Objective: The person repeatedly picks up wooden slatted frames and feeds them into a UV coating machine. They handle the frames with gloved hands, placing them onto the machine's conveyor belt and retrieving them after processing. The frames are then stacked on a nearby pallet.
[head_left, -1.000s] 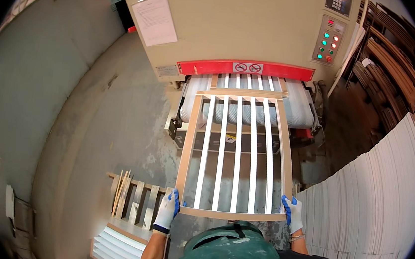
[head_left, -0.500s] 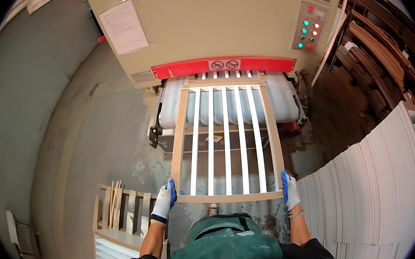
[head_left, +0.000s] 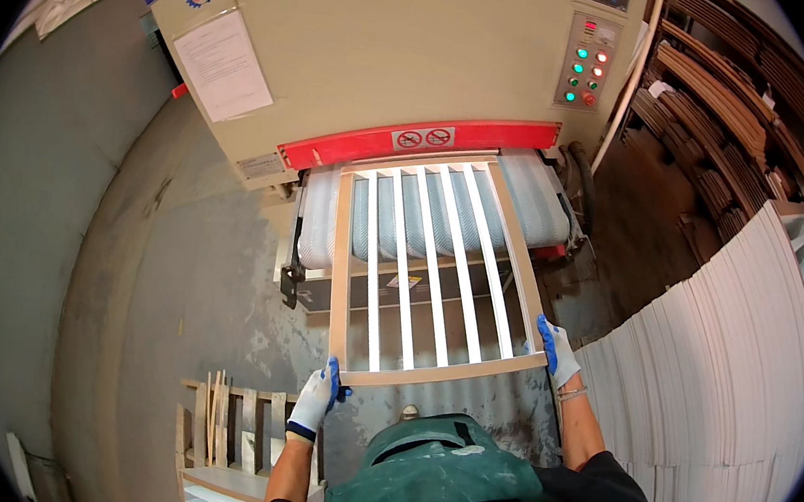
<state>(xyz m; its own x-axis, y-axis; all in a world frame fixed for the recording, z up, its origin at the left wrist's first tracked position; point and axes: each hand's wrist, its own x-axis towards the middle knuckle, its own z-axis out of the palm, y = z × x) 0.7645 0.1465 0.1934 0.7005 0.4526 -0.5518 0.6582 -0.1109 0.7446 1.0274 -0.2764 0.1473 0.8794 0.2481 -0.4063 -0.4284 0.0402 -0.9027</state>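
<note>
A slatted panel [head_left: 444, 372] with brown outer edges and several white slats stretches away from me. Its far part lies on the pale, textured conveyor belt [head_left: 542, 202], with the far rail close to the red bar [head_left: 335, 146] of the machine. The near end sticks out over the floor, held up by both hands. My left hand [head_left: 314, 397], in a white and blue glove, is closed around the near left corner. On the near right corner, my right hand [head_left: 559, 353] grips the side edge in a matching glove. The fingers under the panel are partly hidden.
A big beige machine [head_left: 391, 66] with a lit control panel [head_left: 586, 64] rises ahead. Tall stacks of white boards [head_left: 700, 376] stand close on my right. A wooden pallet [head_left: 250, 420] with white slatted pieces is at lower left. Brown strips [head_left: 717, 97] fill racks far right.
Another slatted panel's end, visible ahead of mine before, has gone under the red bar. My panel's far rail now sits nearest that bar. Both hands keep their hold; the view has shifted slightly.
</note>
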